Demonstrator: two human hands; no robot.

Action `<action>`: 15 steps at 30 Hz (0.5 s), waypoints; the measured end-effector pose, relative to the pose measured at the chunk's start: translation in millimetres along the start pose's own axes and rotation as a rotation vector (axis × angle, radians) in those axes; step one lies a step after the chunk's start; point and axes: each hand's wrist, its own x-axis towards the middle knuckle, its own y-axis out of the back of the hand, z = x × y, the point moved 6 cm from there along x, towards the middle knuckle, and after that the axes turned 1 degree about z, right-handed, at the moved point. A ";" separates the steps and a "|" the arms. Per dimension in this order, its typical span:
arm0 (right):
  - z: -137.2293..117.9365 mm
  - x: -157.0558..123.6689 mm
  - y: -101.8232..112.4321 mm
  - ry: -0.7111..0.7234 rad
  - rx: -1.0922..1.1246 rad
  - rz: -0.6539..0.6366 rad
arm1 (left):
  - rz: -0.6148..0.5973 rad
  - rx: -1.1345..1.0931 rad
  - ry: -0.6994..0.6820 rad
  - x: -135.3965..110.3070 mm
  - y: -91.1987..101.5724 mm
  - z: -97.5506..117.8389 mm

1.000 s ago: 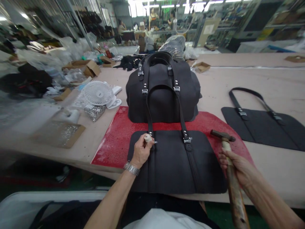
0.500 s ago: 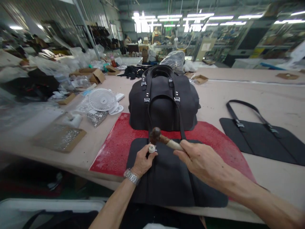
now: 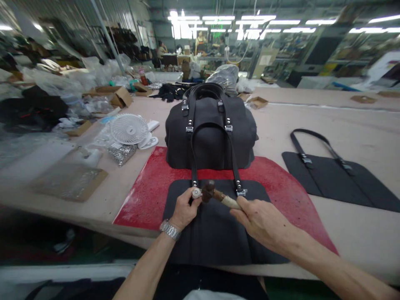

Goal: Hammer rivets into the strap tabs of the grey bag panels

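Note:
A flat black bag panel (image 3: 215,227) lies on a red mat (image 3: 146,191) at the table's front edge, its two straps running up over a finished black bag (image 3: 211,129) behind it. My left hand (image 3: 183,209) is closed on a small white punch tool (image 3: 196,193) stood on the panel's left strap. My right hand (image 3: 261,221) grips a hammer (image 3: 215,196) by its handle. The hammer's dark head sits right beside the top of the punch tool.
A second black panel with strap (image 3: 331,175) lies at the right. On the left are a white fan (image 3: 128,129), a bag of metal hardware (image 3: 121,152), cardboard boxes (image 3: 120,95) and plastic wrapping. People work at benches far behind.
My right hand swung the hammer from the right side over to the punch tool, and its head has come down next to the tool's top. My left hand has stayed on the strap.

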 end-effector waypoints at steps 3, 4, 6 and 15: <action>52.5 -17.3 -19.3 -0.317 0.428 -0.115 | 0.001 0.026 0.039 1.0 0.5 0.9; 72.8 -24.6 -28.7 -0.439 0.575 -0.138 | 0.001 0.029 0.039 1.2 0.5 1.4; 114.8 -37.8 -42.1 -0.626 0.696 -0.108 | -0.009 0.033 0.041 1.4 -0.2 0.3; 160.2 -31.4 -17.3 -0.653 0.013 0.260 | 0.012 -0.001 0.097 3.8 -4.9 2.5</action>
